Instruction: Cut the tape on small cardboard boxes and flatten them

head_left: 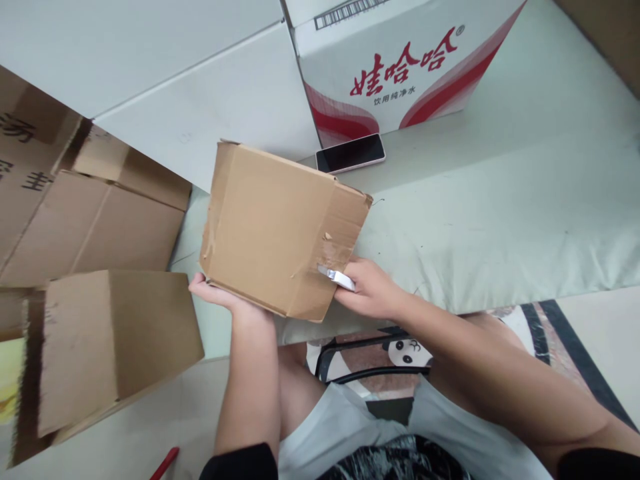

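Note:
A brown cardboard box (pixel 265 227) is held tilted over the pale green surface in front of me. My left hand (pixel 223 297) supports its lower left edge, with most of the fingers hidden behind the box. My right hand (pixel 367 288) is closed around a small white box cutter (pixel 343 279). The cutter's blade points left, against or just over the box's right-hand part. Close to the blade, the cardboard has a torn, scuffed patch (pixel 329 248).
A black-screened phone (pixel 351 153) lies beyond the box, against a white and red carton (pixel 395 80). Large white boxes (pixel 210 100) stand at the back left. Opened cardboard boxes (pixel 120 340) crowd the left side. A red object (pixel 165 463) shows at the bottom edge.

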### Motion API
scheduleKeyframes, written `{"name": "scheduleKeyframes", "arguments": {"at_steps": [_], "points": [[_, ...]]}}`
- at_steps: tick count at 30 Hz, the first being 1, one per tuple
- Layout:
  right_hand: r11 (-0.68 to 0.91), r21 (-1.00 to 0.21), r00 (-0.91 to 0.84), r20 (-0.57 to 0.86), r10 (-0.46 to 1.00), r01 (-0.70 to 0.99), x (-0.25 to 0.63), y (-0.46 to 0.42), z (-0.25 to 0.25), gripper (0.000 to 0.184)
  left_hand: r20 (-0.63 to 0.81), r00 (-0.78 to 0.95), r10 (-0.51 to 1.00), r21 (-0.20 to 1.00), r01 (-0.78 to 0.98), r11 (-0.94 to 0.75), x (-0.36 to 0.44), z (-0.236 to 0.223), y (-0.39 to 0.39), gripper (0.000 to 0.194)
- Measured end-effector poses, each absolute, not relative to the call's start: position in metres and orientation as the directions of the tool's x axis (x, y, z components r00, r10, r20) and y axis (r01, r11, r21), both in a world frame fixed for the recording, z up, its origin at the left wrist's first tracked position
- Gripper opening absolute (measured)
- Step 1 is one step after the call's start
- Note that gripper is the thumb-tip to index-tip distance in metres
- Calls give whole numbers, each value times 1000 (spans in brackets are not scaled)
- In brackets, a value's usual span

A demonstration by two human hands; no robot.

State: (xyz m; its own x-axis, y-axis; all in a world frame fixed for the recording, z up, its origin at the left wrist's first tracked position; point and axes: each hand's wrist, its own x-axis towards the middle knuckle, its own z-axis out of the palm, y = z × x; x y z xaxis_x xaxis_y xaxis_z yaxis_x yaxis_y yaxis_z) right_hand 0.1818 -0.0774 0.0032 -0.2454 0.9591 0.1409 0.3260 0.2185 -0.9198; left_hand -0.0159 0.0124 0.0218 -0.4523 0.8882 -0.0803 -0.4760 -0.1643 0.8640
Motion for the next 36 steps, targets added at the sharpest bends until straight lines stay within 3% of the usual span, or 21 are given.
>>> {"name": "scheduleKeyframes", "arguments": {"at_steps": [20, 29, 36], "points": [[271, -902, -259, 189, 947, 335, 183, -77, 1, 12, -133, -463, 876, 863, -489, -128, -13, 23, 12, 21], [196, -920, -273, 103, 956, 338, 182, -78, 3, 10, -120, -484, 867, 850, -501, -161, -13, 22, 15, 18], [253, -904, -179, 201, 963, 346, 180, -81, 3, 12, -72, -449, 891, 839, -510, -189, -10, 23, 15, 17]]}}
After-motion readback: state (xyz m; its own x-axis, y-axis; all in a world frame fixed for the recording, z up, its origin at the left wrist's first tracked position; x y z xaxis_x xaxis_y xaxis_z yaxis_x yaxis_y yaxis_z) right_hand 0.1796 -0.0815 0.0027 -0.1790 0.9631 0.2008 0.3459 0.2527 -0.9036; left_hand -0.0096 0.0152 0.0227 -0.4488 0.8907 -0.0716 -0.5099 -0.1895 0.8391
